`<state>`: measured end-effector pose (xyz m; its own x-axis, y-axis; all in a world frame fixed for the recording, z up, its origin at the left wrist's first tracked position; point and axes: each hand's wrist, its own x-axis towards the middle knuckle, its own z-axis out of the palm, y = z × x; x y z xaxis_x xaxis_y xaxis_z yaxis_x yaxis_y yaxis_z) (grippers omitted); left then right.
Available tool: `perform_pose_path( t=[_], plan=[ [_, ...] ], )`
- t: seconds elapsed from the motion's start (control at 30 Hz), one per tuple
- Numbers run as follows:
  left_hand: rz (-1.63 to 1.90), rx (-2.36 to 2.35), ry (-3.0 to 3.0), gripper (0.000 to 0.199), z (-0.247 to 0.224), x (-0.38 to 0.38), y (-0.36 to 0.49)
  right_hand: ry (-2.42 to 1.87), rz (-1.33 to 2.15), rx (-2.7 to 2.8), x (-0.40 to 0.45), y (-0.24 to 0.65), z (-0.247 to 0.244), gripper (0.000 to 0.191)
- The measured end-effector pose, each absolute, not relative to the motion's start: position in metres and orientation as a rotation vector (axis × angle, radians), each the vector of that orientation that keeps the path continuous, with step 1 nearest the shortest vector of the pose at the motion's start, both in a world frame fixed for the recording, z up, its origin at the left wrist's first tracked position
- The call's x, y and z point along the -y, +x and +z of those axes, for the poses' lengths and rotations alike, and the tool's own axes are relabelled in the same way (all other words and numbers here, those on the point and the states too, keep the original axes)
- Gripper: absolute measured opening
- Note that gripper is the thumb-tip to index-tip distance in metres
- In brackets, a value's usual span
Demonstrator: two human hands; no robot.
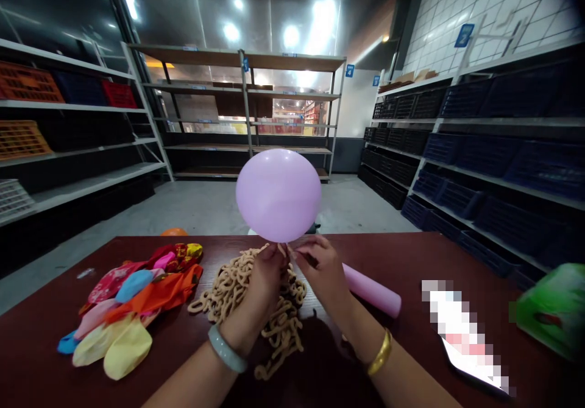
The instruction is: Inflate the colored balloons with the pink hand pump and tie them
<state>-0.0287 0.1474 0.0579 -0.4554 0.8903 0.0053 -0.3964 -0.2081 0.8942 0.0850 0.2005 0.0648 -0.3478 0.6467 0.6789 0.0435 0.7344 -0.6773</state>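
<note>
An inflated light purple balloon (278,195) stands upright above the table, its neck down between my hands. My left hand (269,269) is closed round the balloon's neck. Just to the right, my right hand (319,260) pinches at the same spot, with thumb and fingertips together near the neck; what exactly they grip is too small to tell. Beneath my hands lies a heap of tan rubbery loops (233,286). A pink cylinder (375,291) rests on the table right of my right hand.
Deflated balloons in many colours (132,298) lie on the left of the dark red table (183,371). A partly pixelated white object (470,335) and a green bag (555,310) are on the right. Shelves with crates (498,146) stand beyond.
</note>
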Motion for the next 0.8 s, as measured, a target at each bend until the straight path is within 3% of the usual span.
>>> perform_pose_path(
  t=[0.1, 0.3, 0.47, 0.67, 0.8],
  plan=[
    [1.853, -1.113, 0.754, 0.027, 0.053, -0.145, -0.027, -0.417, 0.47, 1.942, -0.189, 0.086, 0.066, 0.009],
    [1.896, -1.13, 0.867, 0.018, 0.054, -0.135, -0.025, -0.244, 0.438, 2.004, -0.175, 0.088, 0.071, 0.012],
    [1.897, -1.265, 1.014, 0.013, 0.059, -0.129, -0.03, -0.135, 0.472, 2.062, -0.176, 0.091, 0.072, 0.027],
    [1.875, -1.527, 1.328, 0.016, 0.056, -0.127, -0.034, -0.224, 0.592, 1.925, -0.183, 0.086, 0.068, 0.009],
    [1.866, -1.622, 1.528, 0.014, 0.052, -0.124, -0.034, -0.317, 0.572, 1.899, -0.182, 0.087, 0.07, 0.008]
  ],
)
